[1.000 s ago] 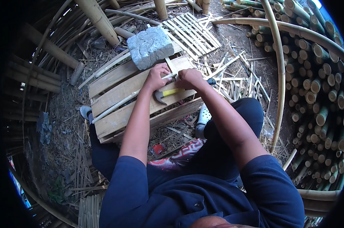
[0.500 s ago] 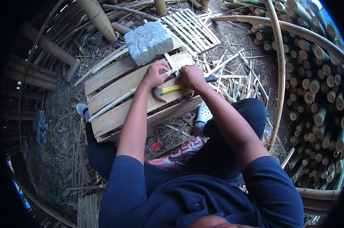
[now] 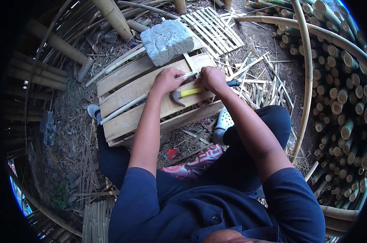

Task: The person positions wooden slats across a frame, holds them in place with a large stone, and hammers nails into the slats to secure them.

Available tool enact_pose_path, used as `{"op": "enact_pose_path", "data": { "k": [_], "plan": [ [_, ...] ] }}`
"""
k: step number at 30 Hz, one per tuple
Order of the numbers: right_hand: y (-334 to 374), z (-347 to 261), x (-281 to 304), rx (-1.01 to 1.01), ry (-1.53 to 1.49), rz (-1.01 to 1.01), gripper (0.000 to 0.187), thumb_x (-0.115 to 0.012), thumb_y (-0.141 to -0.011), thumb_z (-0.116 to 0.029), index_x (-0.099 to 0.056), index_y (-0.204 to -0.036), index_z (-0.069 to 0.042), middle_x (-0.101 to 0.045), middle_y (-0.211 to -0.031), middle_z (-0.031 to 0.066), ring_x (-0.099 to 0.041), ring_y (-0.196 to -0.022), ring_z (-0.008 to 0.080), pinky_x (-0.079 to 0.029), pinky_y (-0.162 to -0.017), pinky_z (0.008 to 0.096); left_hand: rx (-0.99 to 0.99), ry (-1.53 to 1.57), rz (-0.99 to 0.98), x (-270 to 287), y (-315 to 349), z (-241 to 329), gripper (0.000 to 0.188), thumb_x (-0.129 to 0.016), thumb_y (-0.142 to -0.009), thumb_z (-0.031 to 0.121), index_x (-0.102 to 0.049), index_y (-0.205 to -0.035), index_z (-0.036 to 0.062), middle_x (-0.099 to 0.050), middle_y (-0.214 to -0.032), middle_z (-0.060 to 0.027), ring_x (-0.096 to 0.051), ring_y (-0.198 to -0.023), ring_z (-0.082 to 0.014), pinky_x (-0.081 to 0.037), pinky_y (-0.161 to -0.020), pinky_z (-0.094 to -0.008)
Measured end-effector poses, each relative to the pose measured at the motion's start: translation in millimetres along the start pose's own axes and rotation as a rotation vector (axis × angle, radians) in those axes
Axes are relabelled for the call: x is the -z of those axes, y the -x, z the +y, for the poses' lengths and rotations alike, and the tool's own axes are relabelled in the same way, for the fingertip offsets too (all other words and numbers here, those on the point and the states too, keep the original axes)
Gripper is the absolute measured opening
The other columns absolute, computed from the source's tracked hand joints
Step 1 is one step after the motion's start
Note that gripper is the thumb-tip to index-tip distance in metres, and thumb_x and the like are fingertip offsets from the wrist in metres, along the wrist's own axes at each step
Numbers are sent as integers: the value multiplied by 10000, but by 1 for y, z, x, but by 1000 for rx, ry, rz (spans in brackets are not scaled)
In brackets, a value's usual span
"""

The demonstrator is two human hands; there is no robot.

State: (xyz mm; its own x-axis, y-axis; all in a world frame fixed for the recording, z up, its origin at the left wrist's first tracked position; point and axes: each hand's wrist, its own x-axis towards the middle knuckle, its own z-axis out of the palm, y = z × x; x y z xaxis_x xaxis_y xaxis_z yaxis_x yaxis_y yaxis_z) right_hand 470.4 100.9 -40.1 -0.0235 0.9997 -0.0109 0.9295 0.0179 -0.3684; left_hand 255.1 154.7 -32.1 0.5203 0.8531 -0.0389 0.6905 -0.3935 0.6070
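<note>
My left hand (image 3: 167,81) pinches a long pale bamboo strip (image 3: 126,107), which slants across the wooden slatted bench (image 3: 122,100). Close beside it, my right hand (image 3: 213,79) is closed at the strip's right end, where a second strip (image 3: 188,62) meets it; the fingers hide the joint. That second strip runs away from me toward a grey stone block (image 3: 167,41) resting on the bench's far side. A claw hammer (image 3: 189,92) with a yellow handle and dark grip lies just below my hands, its head to the left, and my right hand covers part of its far edge.
A slatted bamboo panel (image 3: 216,32) lies beyond the bench. Cut bamboo scraps (image 3: 268,85) litter the ground to the right. Stacked bamboo poles (image 3: 341,97) fill the right side, behind an upright curved pole (image 3: 307,81). A thick bamboo post (image 3: 112,18) stands at the far left.
The whole view has shifted a little to the right and down. Both hands stay at the meeting strips, with hardly any visible movement against the bench; the hammer and stone keep their places.
</note>
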Motion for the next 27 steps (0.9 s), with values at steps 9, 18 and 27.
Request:
{"op": "enact_pose_path", "data": {
  "k": [9, 18, 27],
  "plan": [
    [2, 0, -2, 2, -15, 34, 366, -809, -799, -409, -756, -873, -55, -748, -873, 168, -739, -841, 354, -578, -744, 448, -219, -99, 105, -2, -1, -3, 223, -688, -964, 241, -777, -1135, 128, -635, -896, -116, -637, -843, -287, -508, -784, -380],
    [-1, -2, -16, 29, -118, 194, 237, -797, -786, -292, -760, -790, -59, -735, -863, 192, -733, -846, 368, -577, -743, 461, -291, 5, 114, -5, -15, -8, 230, -663, -986, 273, -760, -1132, 125, -645, -940, -118, -665, -877, -316, -530, -783, -410],
    [-9, -1, -23, -20, -107, 207, 231, -805, -820, -303, -745, -806, -80, -721, -830, 194, -715, -812, 397, -559, -730, 483, -410, -104, 247, -10, -13, -10, 271, -773, -870, 235, -777, -1101, 92, -701, -957, -84, -672, -894, -273, -522, -820, -380]
  ]
}}
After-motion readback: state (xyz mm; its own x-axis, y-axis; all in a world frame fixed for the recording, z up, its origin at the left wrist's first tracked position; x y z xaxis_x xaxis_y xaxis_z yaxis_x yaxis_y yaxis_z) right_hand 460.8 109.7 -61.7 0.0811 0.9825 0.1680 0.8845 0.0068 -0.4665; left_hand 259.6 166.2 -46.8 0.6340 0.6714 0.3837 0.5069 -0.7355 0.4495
